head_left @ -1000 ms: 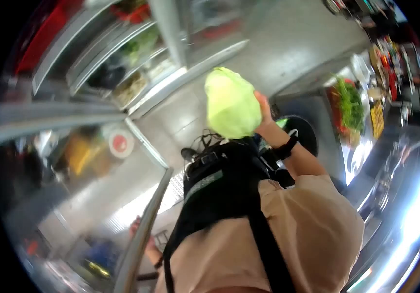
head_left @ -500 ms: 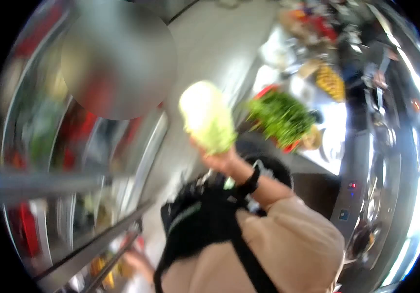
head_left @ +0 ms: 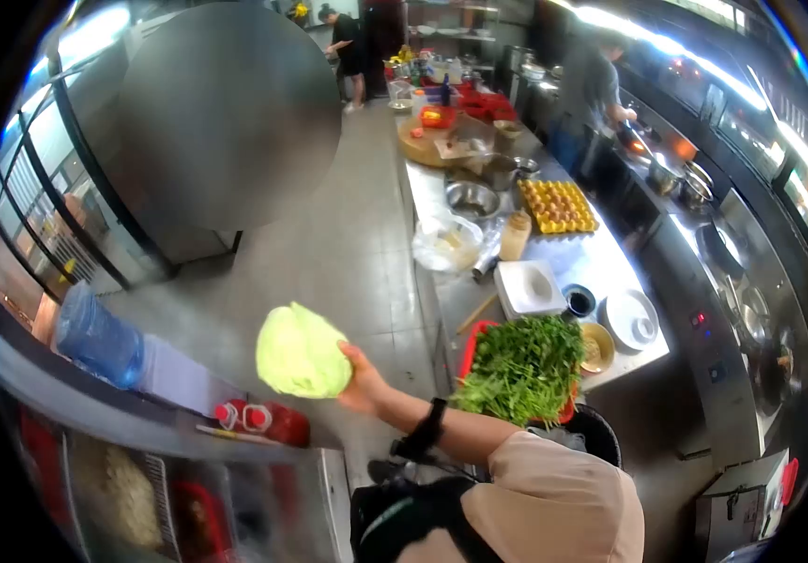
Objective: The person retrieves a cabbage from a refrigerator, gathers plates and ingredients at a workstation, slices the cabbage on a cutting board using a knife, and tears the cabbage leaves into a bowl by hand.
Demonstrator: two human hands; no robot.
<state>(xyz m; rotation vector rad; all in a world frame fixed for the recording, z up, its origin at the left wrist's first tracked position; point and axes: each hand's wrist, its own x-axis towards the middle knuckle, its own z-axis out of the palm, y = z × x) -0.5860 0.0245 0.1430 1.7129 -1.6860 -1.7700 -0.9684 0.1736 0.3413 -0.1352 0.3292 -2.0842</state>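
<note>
No readable text, number, brand or sign anywhere in view; pale mark on black apron too blurred to make out; small lit panel on steel counter front shows red and blue lights, any characters too small to read

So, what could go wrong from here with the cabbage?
Drop: only the right hand shows on the cabbage, held out over the floor, so a slip could send it down.
Spill: the greens heap above their red basket at the near end of the counter, close to the forearm; a wide swing might knock some off.
</note>
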